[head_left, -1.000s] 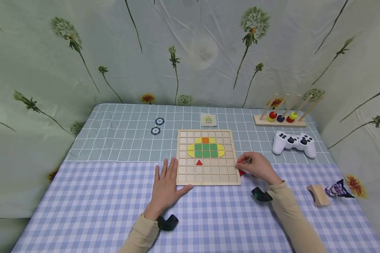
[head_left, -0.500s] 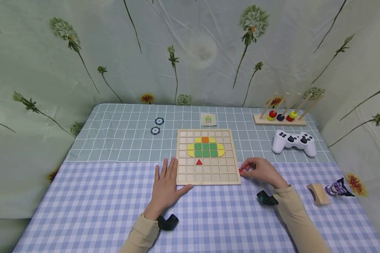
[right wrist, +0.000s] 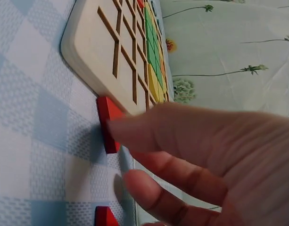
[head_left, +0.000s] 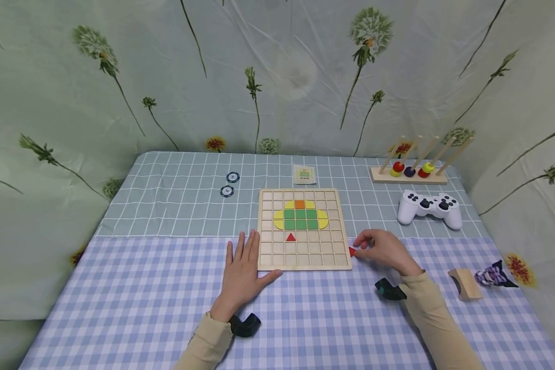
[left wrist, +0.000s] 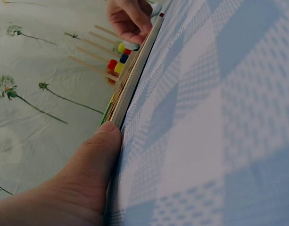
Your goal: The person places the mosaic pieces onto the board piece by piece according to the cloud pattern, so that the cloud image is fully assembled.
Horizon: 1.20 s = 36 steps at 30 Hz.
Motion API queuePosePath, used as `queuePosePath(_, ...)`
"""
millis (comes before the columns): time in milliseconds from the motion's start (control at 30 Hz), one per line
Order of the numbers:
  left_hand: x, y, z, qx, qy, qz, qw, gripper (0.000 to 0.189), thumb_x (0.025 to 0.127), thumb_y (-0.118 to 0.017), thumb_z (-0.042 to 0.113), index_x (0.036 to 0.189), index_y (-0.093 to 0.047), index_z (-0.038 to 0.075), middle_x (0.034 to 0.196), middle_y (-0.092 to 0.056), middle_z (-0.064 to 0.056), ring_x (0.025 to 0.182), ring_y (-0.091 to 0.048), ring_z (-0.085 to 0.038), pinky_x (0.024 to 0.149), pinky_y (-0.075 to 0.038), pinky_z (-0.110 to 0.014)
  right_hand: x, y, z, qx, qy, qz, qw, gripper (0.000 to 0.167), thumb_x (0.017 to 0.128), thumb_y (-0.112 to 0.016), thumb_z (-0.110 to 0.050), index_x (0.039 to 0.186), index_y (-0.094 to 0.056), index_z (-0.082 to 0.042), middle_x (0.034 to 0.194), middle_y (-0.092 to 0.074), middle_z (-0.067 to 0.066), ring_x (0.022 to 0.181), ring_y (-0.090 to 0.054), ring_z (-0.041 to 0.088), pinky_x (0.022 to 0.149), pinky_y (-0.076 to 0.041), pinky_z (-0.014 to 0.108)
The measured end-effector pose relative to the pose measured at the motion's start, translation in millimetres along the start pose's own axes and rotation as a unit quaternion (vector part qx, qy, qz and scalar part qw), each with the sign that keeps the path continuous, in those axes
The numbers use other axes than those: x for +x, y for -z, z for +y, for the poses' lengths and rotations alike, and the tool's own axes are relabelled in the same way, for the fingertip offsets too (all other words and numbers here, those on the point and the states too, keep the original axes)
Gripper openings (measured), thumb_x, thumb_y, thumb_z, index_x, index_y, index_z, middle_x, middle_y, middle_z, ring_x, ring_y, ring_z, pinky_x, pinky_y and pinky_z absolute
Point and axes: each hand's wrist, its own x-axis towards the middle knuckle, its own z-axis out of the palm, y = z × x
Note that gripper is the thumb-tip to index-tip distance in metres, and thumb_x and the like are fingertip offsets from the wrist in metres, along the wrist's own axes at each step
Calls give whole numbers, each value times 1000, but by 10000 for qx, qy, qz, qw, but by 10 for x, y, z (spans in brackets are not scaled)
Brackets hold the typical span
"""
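A square wooden grid board (head_left: pixel 324 259) bears a pattern of green, yellow and orange pieces, plus a small red triangle piece (head_left: pixel 291 237) below them. My left hand (head_left: pixel 241 275) lies flat, fingers spread, along the board's left edge; its thumb (left wrist: pixel 99 143) rests by the near edge. At the right edge, my right hand (head_left: pixel 384 251) has thumb and index finger at a second red triangle piece (right wrist: pixel 108 122), which sits low against the board's side. The thumb tip overlaps this piece in the right wrist view. Another red piece (right wrist: pixel 104 216) lies on the cloth below the fingers.
A pattern card (head_left: pixel 304 174) and two poker chips (head_left: pixel 227 191) lie beyond the board. To the right are a peg stand with beads (head_left: pixel 409 177), a white game controller (head_left: pixel 429 209), a wooden arch block (head_left: pixel 465 285) and a purple-and-black item (head_left: pixel 494 276).
My right hand has shifted right and slightly nearer, off the board's edge, showing more of the red triangle piece by its fingertips. The left hand has stayed in place.
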Motion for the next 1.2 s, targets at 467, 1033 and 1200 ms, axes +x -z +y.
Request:
queuePosePath(467,-3,-10,-20,6,18,4,10000,105,81,-51,71,151,-15,2,156,-15,-11,143,-3,-30,111,4,-50,20,-74,13,-355,755,358,9959,19,78,-75,-15,96,-70,-11,79,-54,-1,68,-46,16,56,-36,30)
queuePosePath(1033,2,-14,-10,-32,-9,-31,10000,105,81,-52,71,151,-15,2,156,-15,-11,143,-2,-30,111,4,-50,90,-104,37,-549,649,775,9934,28,80,-77,-17,106,-72,-8,91,-59,6,73,-49,19,60,-39,32)
queuePosePath(1200,5,-17,-15,-21,53,-76,10000,106,81,-50,72,151,-13,3,156,-14,-11,143,-1,-29,111,5,-49,93,-109,39,-553,621,906,9924,25,79,-78,-18,102,-75,-9,88,-58,5,70,-47,19,57,-37,31)
